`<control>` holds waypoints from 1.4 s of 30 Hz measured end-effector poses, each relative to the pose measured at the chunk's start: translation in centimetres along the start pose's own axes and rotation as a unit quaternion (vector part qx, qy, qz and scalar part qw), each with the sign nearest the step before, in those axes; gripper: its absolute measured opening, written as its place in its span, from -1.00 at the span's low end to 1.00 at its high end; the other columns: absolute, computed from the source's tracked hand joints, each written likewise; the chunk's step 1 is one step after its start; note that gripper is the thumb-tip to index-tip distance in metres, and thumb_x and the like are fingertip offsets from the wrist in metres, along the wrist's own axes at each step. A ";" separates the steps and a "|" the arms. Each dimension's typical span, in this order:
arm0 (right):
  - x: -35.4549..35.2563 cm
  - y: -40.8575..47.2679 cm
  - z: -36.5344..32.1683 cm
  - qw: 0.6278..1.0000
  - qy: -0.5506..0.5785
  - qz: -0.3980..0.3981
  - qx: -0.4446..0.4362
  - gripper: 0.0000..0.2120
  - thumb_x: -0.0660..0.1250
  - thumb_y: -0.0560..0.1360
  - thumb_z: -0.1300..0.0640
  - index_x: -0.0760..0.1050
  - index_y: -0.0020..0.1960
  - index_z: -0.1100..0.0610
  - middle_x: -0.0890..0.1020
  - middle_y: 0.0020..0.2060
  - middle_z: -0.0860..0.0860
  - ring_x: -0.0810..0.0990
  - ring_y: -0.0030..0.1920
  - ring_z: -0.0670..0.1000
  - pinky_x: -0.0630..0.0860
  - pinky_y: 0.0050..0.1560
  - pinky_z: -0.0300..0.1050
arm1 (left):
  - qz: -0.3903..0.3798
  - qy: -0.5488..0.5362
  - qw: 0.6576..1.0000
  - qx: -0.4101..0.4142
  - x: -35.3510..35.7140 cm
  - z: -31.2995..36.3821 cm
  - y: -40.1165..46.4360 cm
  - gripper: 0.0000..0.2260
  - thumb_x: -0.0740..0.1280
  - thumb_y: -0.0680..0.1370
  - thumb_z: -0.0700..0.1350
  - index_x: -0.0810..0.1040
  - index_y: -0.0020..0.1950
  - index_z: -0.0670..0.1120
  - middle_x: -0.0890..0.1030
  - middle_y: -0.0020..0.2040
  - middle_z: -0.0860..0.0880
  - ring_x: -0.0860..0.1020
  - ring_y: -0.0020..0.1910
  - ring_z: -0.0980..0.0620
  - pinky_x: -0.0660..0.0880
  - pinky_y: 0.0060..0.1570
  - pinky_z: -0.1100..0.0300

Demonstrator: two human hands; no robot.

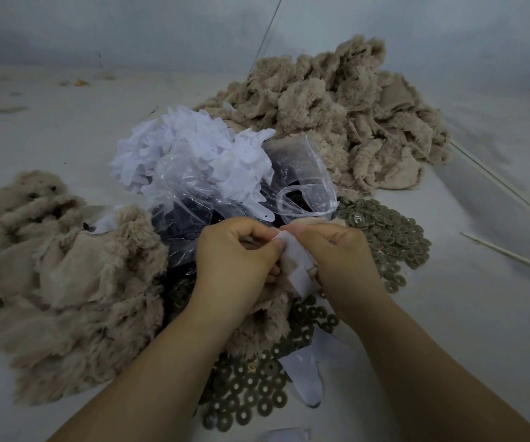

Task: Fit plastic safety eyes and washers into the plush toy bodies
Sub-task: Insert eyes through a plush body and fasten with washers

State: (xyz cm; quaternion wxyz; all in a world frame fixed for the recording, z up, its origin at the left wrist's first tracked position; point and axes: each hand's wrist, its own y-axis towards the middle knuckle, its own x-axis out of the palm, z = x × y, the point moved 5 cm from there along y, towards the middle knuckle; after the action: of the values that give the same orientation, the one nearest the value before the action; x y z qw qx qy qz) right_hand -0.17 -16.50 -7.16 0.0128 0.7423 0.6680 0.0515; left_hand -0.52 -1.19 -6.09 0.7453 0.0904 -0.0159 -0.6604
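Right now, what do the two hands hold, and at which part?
Both hands pinch one plush body at its upper edge, by the white backing.

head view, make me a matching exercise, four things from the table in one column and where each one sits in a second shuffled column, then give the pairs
Things:
1. pile of white fabric pieces
2. large heap of beige plush bodies
3. olive washers
4. thin white stick

Places:
A. alone on the bare table at the right edge
B. far side of the table, right of centre
C. centre, just behind the clear plastic bags
D. scattered flat around and beneath the two hands

Pairs: 1-C, 2-B, 3-D, 4-A
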 end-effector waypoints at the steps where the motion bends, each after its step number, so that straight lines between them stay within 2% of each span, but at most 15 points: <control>1: -0.1 0.0 0.2 1.000 0.014 -0.002 0.018 -0.84 0.38 0.54 0.24 0.70 -0.14 0.27 0.67 -0.30 0.22 0.59 -0.34 -0.01 0.48 -0.37 -0.19 | -0.001 -0.005 1.000 -0.002 0.0 0.0 0.0 -0.85 0.50 0.46 -0.28 0.67 -0.26 -0.08 0.62 -0.46 -0.08 0.58 -0.53 0.02 0.53 -0.46 0.25; 4: 0.0 0.1 0.9 0.996 0.061 -0.028 0.062 -0.80 0.35 0.55 0.28 0.70 -0.20 0.22 0.65 -0.36 0.16 0.57 -0.38 0.01 0.48 -0.37 -0.19 | -0.015 -0.018 1.000 -0.009 0.0 -0.1 -0.1 -0.88 0.49 0.46 -0.30 0.67 -0.24 -0.12 0.62 -0.45 -0.11 0.58 -0.52 0.01 0.53 -0.45 0.24; 6: 0.1 0.2 1.3 0.992 0.082 -0.043 0.089 -0.83 0.35 0.53 0.31 0.71 -0.15 0.24 0.68 -0.31 0.22 0.62 -0.33 0.08 0.55 -0.32 -0.12 | -0.032 -0.027 0.999 -0.013 0.1 0.0 -0.1 -0.90 0.50 0.46 -0.30 0.67 -0.23 -0.15 0.63 -0.43 -0.13 0.58 -0.51 0.02 0.52 -0.44 0.25; 9: 0.4 0.2 1.5 0.985 0.107 -0.069 0.114 -0.91 0.46 0.40 0.26 0.72 -0.14 0.24 0.67 -0.29 0.25 0.63 -0.30 0.11 0.58 -0.29 -0.10 | -0.052 -0.037 0.998 -0.017 0.1 0.1 -0.1 -0.92 0.50 0.45 -0.32 0.67 -0.22 -0.17 0.63 -0.41 -0.16 0.58 -0.49 0.00 0.53 -0.44 0.24; 13: 0.3 0.0 1.2 0.990 0.086 -0.062 0.094 -0.65 0.54 0.24 0.03 0.71 -0.09 0.26 0.58 -0.10 0.51 0.55 -0.16 0.22 0.48 -0.11 0.11 | -0.066 -0.032 0.997 -0.016 0.1 0.2 0.0 -0.95 0.50 0.47 -0.24 0.69 -0.19 -0.15 0.64 -0.41 -0.15 0.60 -0.47 -0.03 0.54 -0.41 0.21; 15: 0.3 0.0 1.1 0.994 0.065 -0.052 0.075 -0.66 0.55 0.28 0.00 0.72 -0.09 0.24 0.51 -0.10 0.56 0.49 -0.16 0.22 0.40 -0.10 0.14 | -0.063 -0.031 0.997 -0.015 0.0 0.2 0.0 -0.93 0.49 0.48 -0.24 0.69 -0.21 -0.14 0.64 -0.42 -0.15 0.60 -0.47 -0.03 0.54 -0.42 0.22; 18: 0.2 0.1 1.2 0.996 0.044 -0.033 0.068 -0.83 0.52 0.42 0.13 0.72 -0.08 0.23 0.47 -0.13 0.58 0.44 -0.18 0.19 0.34 -0.11 0.12 | -0.056 -0.028 0.998 -0.013 0.0 0.2 0.0 -0.91 0.49 0.47 -0.28 0.68 -0.23 -0.14 0.64 -0.42 -0.14 0.60 -0.48 -0.04 0.55 -0.43 0.21; 22: 0.1 0.4 1.3 0.997 0.042 -0.025 0.056 -0.91 0.49 0.46 0.21 0.72 -0.10 0.24 0.58 -0.09 0.46 0.53 -0.20 0.20 0.45 -0.11 0.11 | -0.043 -0.033 0.998 -0.019 0.1 0.1 0.0 -0.90 0.49 0.46 -0.30 0.67 -0.22 -0.15 0.64 -0.42 -0.15 0.60 -0.48 -0.05 0.54 -0.43 0.20; 24: 0.0 0.5 1.2 0.998 0.028 -0.027 0.039 -0.91 0.49 0.46 0.24 0.71 -0.08 0.27 0.66 -0.30 0.22 0.60 -0.29 0.05 0.54 -0.18 -0.07 | -0.034 -0.041 0.998 -0.028 0.1 -0.1 0.1 -0.90 0.47 0.47 -0.31 0.66 -0.22 -0.16 0.63 -0.42 -0.17 0.60 -0.48 -0.07 0.54 -0.43 0.18; 26: 0.0 0.5 1.2 0.999 0.012 -0.020 0.030 -0.90 0.48 0.47 0.26 0.70 -0.06 0.29 0.60 -0.47 -0.05 0.54 -0.43 -0.10 0.50 -0.33 -0.20 | -0.027 -0.048 0.998 -0.033 0.1 -0.2 0.1 -0.90 0.46 0.48 -0.33 0.65 -0.21 -0.17 0.63 -0.42 -0.18 0.60 -0.48 -0.08 0.55 -0.44 0.18; 29: -0.2 0.6 1.4 0.999 0.002 -0.004 0.045 -0.92 0.46 0.50 0.27 0.71 -0.05 0.26 0.63 -0.40 0.01 0.53 -0.38 0.01 0.50 -0.28 -0.09 | -0.021 -0.051 0.998 -0.037 0.1 -0.3 0.1 -0.89 0.45 0.47 -0.36 0.65 -0.20 -0.18 0.63 -0.42 -0.18 0.60 -0.49 -0.07 0.53 -0.46 0.21; 35: -0.2 0.4 1.3 0.999 0.009 -0.014 0.052 -0.95 0.51 0.45 0.19 0.72 -0.12 0.17 0.54 -0.54 0.09 0.38 -0.56 -0.03 0.38 -0.47 -0.25 | -0.023 -0.046 0.998 -0.041 0.1 -0.4 0.1 -0.89 0.46 0.47 -0.36 0.64 -0.21 -0.19 0.64 -0.41 -0.17 0.62 -0.47 -0.07 0.54 -0.45 0.22; 38: -0.2 0.3 1.2 0.999 0.015 -0.019 0.048 -0.87 0.49 0.45 0.12 0.70 -0.16 0.20 0.55 -0.35 0.44 0.50 -0.36 0.13 0.49 -0.28 0.01 | -0.024 -0.046 0.998 -0.041 0.1 -0.3 0.1 -0.92 0.47 0.48 -0.34 0.65 -0.20 -0.21 0.64 -0.42 -0.16 0.61 -0.48 -0.05 0.54 -0.45 0.22; 39: -0.1 0.3 1.2 0.998 0.021 -0.026 0.046 -0.84 0.48 0.46 0.11 0.70 -0.16 0.22 0.56 -0.27 0.48 0.53 -0.30 0.18 0.51 -0.22 0.08 | -0.024 -0.048 0.998 -0.039 0.1 -0.3 0.1 -0.93 0.47 0.48 -0.32 0.65 -0.20 -0.21 0.64 -0.42 -0.17 0.61 -0.49 -0.04 0.54 -0.45 0.23; 42: 0.3 0.4 0.9 0.997 0.037 -0.059 0.024 -0.91 0.50 0.44 0.14 0.73 -0.11 0.16 0.71 -0.17 0.27 0.68 -0.15 0.18 0.62 -0.02 0.11 | -0.028 -0.056 0.997 -0.037 0.1 -0.2 0.1 -0.95 0.48 0.48 -0.31 0.67 -0.19 -0.21 0.64 -0.41 -0.18 0.62 -0.47 -0.06 0.55 -0.43 0.22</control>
State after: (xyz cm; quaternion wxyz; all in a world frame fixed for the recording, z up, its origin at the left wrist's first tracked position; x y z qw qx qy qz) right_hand 0.29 -16.22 -7.98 -0.0272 0.6993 0.7116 0.0619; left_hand -0.34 -1.26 -6.31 0.7274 0.0262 -0.0306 -0.6850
